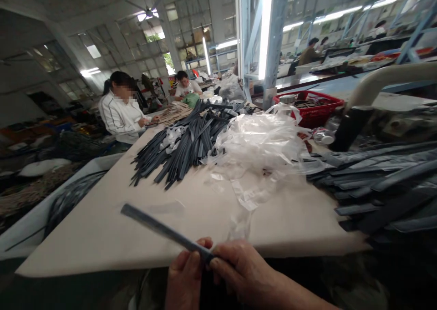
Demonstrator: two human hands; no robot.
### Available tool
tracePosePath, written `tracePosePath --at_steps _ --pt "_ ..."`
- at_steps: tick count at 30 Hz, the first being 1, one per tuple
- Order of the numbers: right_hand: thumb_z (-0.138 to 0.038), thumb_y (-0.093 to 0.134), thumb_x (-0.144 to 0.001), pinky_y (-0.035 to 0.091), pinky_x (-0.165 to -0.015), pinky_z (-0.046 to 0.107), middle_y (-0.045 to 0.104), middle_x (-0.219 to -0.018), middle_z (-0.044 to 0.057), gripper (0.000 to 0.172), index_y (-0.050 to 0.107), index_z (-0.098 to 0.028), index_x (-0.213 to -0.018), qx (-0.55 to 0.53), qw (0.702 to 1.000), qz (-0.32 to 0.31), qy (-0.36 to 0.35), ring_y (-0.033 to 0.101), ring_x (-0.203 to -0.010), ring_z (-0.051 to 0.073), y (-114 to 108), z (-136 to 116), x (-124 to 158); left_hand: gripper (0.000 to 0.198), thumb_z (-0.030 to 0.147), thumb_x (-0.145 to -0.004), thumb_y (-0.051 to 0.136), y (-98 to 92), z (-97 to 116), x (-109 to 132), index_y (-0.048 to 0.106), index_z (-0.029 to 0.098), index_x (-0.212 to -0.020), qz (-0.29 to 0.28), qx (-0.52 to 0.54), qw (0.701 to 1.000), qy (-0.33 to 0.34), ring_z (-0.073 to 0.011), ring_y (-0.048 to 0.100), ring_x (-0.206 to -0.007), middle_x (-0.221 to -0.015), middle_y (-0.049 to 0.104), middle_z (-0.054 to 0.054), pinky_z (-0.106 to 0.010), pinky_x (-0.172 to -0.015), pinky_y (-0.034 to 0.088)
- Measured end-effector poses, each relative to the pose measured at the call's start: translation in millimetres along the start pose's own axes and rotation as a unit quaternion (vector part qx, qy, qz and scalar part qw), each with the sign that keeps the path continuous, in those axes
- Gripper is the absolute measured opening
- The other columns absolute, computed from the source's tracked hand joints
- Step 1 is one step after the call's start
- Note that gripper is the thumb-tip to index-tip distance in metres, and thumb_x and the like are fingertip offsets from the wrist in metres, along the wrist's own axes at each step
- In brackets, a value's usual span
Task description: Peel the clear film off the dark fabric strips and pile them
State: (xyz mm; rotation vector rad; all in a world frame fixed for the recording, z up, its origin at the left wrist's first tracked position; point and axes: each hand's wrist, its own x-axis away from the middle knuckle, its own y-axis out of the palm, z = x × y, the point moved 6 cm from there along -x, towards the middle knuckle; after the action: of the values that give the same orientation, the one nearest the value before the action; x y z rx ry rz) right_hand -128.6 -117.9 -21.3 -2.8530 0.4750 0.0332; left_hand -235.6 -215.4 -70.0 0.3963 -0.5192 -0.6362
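Note:
A narrow dark grey strip (157, 226) slants over the near edge of the table, its far end pointing up and left. My left hand (186, 273) pinches it close to its near end, thumb on top. Right beside it, my right hand (239, 266) grips the same end between thumb and fingers. The strip's tip is hidden inside my fingers. Beyond my hands, a heap of similar dark strips (191, 141) lies on the table, next to a pile of clear plastic film (259, 139).
More dark strips (385, 182) are stacked at the right edge, near a bent pipe (382, 80) and a red basket (319, 114). The pale tabletop (112, 237) stretches left towards a white bin (30, 230). A person in a white jacket (119, 109) works across the table.

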Motion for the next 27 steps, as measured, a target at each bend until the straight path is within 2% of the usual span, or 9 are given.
tracePosePath --at_steps 2,5,9,11,14,18,21,24,27 --pt "-0.031 0.046 -0.095 0.041 -0.048 0.014 0.060 -0.067 0.000 0.029 0.062 -0.015 -0.077 -0.004 1.000 0.003 -0.028 0.054 -0.051 0.007 2 -3 -16 0.038 0.039 -0.052 0.092 6.1 4 -2 0.078 0.016 -0.080 -0.004 0.010 1.000 0.008 -0.0261 0.072 -0.083 -0.087 0.077 -0.010 -0.035 -0.076 0.061" --pt "-0.029 0.047 -0.093 0.039 -0.046 0.014 0.064 -0.066 0.000 0.026 0.062 -0.014 -0.078 -0.033 0.999 -0.035 -0.005 0.055 -0.050 0.008 9 1 -33 0.035 0.038 -0.052 0.091 2.7 33 -8 0.077 0.016 -0.075 0.030 0.031 0.995 0.092 -0.0209 0.071 -0.085 -0.087 0.077 -0.008 -0.028 -0.077 0.059" --pt "-0.033 0.048 -0.094 0.038 -0.045 0.014 0.065 -0.067 0.001 0.026 0.063 -0.014 -0.083 -0.059 0.991 -0.115 0.026 0.054 -0.049 0.008 30 6 -34 0.038 0.039 -0.048 0.093 -44.5 86 0 0.076 0.017 -0.074 0.130 0.068 0.963 0.227 -0.0170 0.071 -0.079 -0.079 0.077 -0.005 -0.023 -0.074 0.059" --pt "-0.036 0.045 -0.095 0.036 -0.043 0.014 0.064 -0.064 0.001 0.032 0.063 -0.014 -0.082 -0.044 0.988 -0.137 0.050 0.051 -0.046 0.007 44 12 -35 0.038 0.038 -0.046 0.094 -75.1 93 16 0.076 0.018 -0.073 0.188 0.095 0.944 0.255 -0.0164 0.071 -0.076 -0.076 0.076 -0.003 -0.023 -0.072 0.059" --pt "-0.037 0.044 -0.096 0.033 -0.040 0.014 0.063 -0.063 0.000 0.034 0.063 -0.014 -0.080 0.002 0.982 -0.176 0.064 0.048 -0.043 0.006 75 18 -44 0.036 0.036 -0.047 0.094 -102.4 58 38 0.076 0.019 -0.074 0.227 0.123 0.945 0.199 -0.0182 0.071 -0.077 -0.078 0.076 -0.004 -0.025 -0.071 0.060" --pt "-0.042 0.041 -0.098 0.036 -0.042 0.016 0.063 -0.065 0.001 0.041 0.062 -0.015 -0.076 0.036 0.973 -0.225 0.038 0.051 -0.046 0.008 113 16 -55 0.036 0.036 -0.058 0.090 -111.9 -8 47 0.077 0.014 -0.084 0.200 0.179 0.961 0.068 -0.0210 0.071 -0.083 -0.088 0.077 -0.010 -0.028 -0.074 0.059" --pt "-0.035 0.049 -0.094 0.041 -0.047 0.017 0.066 -0.074 0.000 0.026 0.064 -0.017 -0.105 0.083 0.969 -0.229 0.032 0.058 -0.054 0.010 110 16 -50 0.033 0.032 -0.064 0.087 -132.3 -15 47 0.076 0.016 -0.090 0.232 0.221 0.945 0.061 -0.0196 0.070 -0.088 -0.096 0.076 -0.010 -0.026 -0.074 0.058" --pt "-0.028 0.049 -0.091 0.043 -0.048 0.019 0.066 -0.071 -0.002 0.043 0.049 -0.019 -0.133 0.128 0.968 -0.212 0.043 0.058 -0.051 0.011 91 23 -39 0.022 0.025 -0.071 0.083 -148.9 -8 47 0.075 0.018 -0.090 0.270 0.237 0.931 0.062 -0.0152 0.069 -0.087 -0.099 0.076 -0.008 -0.022 -0.070 0.055" --pt "-0.027 0.045 -0.092 0.044 -0.050 0.022 0.064 -0.064 -0.004 0.044 0.048 -0.021 -0.136 0.159 0.967 -0.199 0.032 0.058 -0.050 0.013 85 29 -34 0.017 0.026 -0.076 0.079 -128.8 -19 43 0.075 0.017 -0.089 0.202 0.258 0.945 0.014 -0.0149 0.068 -0.086 -0.097 0.076 -0.008 -0.022 -0.072 0.053"
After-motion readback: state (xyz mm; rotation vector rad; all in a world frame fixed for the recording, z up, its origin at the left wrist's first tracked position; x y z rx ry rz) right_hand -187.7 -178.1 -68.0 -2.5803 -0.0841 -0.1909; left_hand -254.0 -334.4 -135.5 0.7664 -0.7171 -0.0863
